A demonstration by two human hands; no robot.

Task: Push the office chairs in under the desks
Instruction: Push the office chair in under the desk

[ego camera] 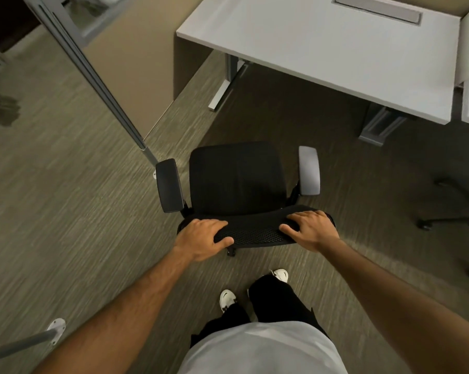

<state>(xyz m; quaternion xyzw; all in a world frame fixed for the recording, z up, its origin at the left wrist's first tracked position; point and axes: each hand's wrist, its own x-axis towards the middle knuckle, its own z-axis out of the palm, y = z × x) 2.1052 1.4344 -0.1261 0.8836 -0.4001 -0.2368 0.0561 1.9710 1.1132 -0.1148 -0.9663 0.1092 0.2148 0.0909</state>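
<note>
A black office chair [237, 179] with a mesh backrest [254, 230] and two armrests stands on the carpet in front of me, its seat facing a white desk [322, 49]. My left hand [201, 238] grips the left end of the backrest's top edge, fingers over the top and thumb wrapped under. My right hand [311, 229] holds the right end the same way. The chair stands short of the desk, with open floor between its seat and the desk's front edge.
A grey partition frame [93, 74] runs diagonally on the left, its foot close to the chair's left armrest. The wheeled base of a second chair [454, 211] shows at the right edge. The desk's metal legs [228, 85] stand beneath it. My feet are just behind the chair.
</note>
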